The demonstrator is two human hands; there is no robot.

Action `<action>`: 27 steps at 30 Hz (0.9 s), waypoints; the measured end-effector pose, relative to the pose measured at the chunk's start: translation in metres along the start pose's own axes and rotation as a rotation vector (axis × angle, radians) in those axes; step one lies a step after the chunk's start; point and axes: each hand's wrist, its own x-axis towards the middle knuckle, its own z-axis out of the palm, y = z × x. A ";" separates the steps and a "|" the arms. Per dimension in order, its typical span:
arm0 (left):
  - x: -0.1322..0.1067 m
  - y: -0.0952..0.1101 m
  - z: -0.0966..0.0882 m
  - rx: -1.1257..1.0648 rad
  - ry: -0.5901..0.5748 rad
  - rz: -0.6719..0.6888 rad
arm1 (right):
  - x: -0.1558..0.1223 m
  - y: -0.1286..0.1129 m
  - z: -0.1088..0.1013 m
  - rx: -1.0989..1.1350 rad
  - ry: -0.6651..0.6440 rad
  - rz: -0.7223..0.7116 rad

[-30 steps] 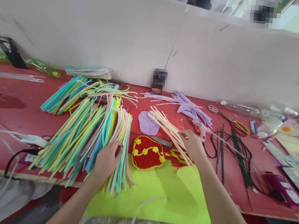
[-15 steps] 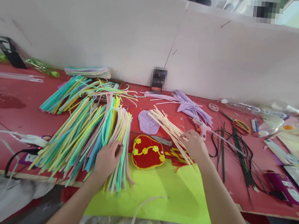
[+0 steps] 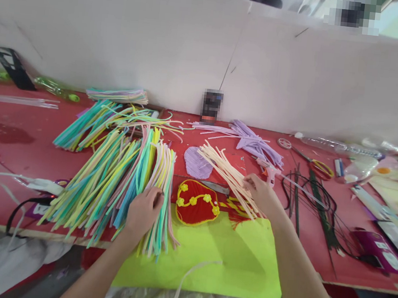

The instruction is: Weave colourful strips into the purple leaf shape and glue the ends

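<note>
My left hand (image 3: 143,211) rests with curled fingers on a fanned pile of pastel pipe cleaners (image 3: 117,178) in green, yellow, blue and pink. My right hand (image 3: 261,193) lies on a bundle of cream pipe cleaners (image 3: 228,173), fingers closed on their near ends. Between the hands sits a red padded piece trimmed with yellow flowers (image 3: 196,202), partly on a lime-green sheet (image 3: 205,258). A flat lilac oval (image 3: 197,163) lies just behind it.
A red table (image 3: 24,149) runs along a white partition (image 3: 160,45). Lilac pipe cleaners (image 3: 252,143), scissors (image 3: 311,163), green wires (image 3: 317,204) and a glue gun (image 3: 271,173) lie to the right. Another glue gun and cables (image 3: 35,184) are at the left.
My right hand has shifted slightly rightward along the cream bundle, nudging it. My left hand has stayed put on the coloured pile.
</note>
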 end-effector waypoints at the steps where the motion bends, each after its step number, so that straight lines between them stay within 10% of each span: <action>1: 0.000 0.000 0.000 0.002 0.001 0.002 | 0.000 -0.001 -0.003 0.028 -0.003 0.002; 12: -0.001 -0.001 0.002 0.007 0.012 0.012 | 0.015 -0.041 -0.014 -0.063 0.311 -0.047; 20: -0.002 -0.003 0.001 -0.027 0.022 0.030 | 0.034 -0.027 0.024 -0.226 0.101 -0.160; 27: -0.002 -0.004 0.003 -0.038 0.028 0.036 | 0.034 -0.031 0.033 -0.316 0.001 0.041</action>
